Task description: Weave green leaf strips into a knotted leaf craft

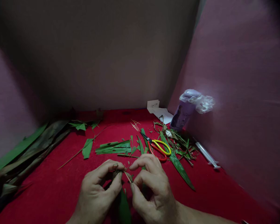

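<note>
One pale stick (128,177), lower centre of the head view, is pinched by your right hand (154,185); your left hand (96,186) pinches a dark scrap (116,172). The stick looks light, stiff, snappable: best held near an end.

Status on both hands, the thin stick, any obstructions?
Left hand pinches small dark piece. Right hand at near end of thin stick, grip unclear. Scissors just beyond right hand, not between hands.

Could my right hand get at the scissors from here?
Probably yes: the scissors lie just beyond your right hand with nothing seen on top, though its grip seems busy with a thin stick.
</note>
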Tool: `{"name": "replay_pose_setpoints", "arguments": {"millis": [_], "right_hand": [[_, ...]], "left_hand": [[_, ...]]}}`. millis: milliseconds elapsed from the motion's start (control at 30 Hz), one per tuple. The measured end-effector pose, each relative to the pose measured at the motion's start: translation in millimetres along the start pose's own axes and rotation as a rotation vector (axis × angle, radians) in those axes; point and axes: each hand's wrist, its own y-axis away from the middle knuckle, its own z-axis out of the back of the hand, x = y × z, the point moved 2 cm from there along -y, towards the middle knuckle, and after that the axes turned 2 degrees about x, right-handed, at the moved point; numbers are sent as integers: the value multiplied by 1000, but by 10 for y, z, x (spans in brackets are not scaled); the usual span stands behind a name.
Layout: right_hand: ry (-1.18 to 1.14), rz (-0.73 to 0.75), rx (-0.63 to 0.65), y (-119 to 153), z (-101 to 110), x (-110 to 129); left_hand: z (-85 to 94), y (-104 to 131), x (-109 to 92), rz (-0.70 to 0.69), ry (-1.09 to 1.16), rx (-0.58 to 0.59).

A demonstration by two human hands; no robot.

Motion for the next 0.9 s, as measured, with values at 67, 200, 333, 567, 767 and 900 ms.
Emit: {"name": "replay_pose_setpoints", "arguments": {"millis": [67,200,333,567,767,900], "right_hand": [[-23,-21,7,9,6,-18],[-124,-136,67,51,1,-84],[-132,-218,99,60,14,-122],[-60,-207,203,2,37,-73],[-17,-160,263,17,10,-82],[5,-197,271,6,7,-93]], "left_hand": [[-4,7,4,10,-3,3],[-12,20,38,19,28,19],[-22,15,45,3,23,24],[-39,24,17,-47,-19,62],[-52,22,18,-73,-45,149],[-55,31,-9,-104,-70,181]]}}
